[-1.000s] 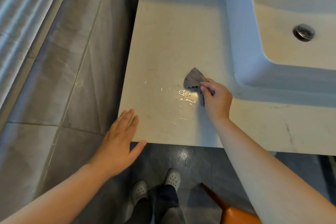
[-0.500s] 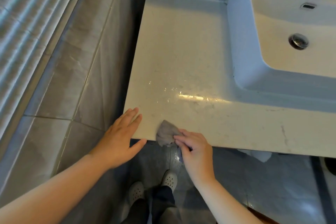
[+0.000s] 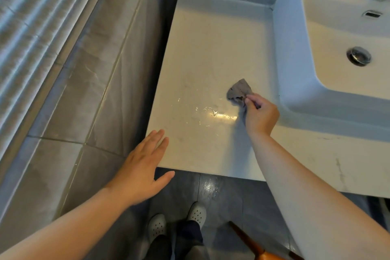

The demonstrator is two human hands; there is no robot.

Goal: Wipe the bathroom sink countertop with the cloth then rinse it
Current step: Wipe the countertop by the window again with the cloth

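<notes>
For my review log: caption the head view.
Right hand holds a grey cloth on the countertop beside the sink; left hand open at its front corner.

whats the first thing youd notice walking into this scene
The right hand pinches a small grey cloth on the pale countertop, just left of the white basin. Bright wet streaks glint on the counter left of that hand. The left hand lies flat and open at the counter's front left corner.
</notes>
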